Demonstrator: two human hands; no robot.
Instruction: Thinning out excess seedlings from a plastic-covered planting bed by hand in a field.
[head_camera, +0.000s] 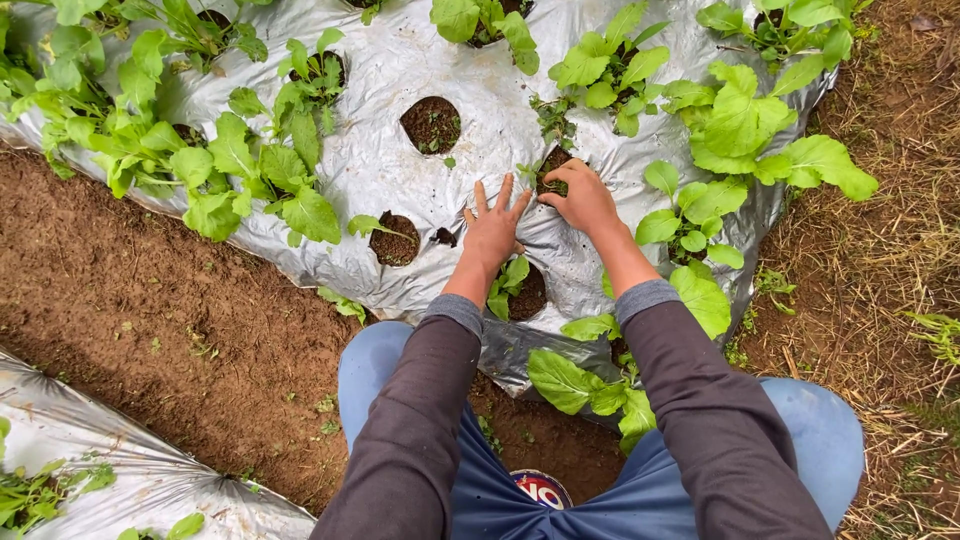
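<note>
Open sheet: the silver mulch sheet (400, 70) lies bare around the empty planting hole (431, 124), so a hand passes freely there.
Right side: big leafy seedlings (740, 130) crowd close beside the right hand (582, 198).
Left side: a row of leafy plants (230, 170) blocks the sheet's edge.
Below: the soil furrow (150, 310) is open.

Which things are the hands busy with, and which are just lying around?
In use:
left hand, flat on the silver plastic mulch sheet
right hand, fingers in a round soil-filled planting hole

Lying about:
leafy green seedlings
bare brown soil path
dry straw
</note>
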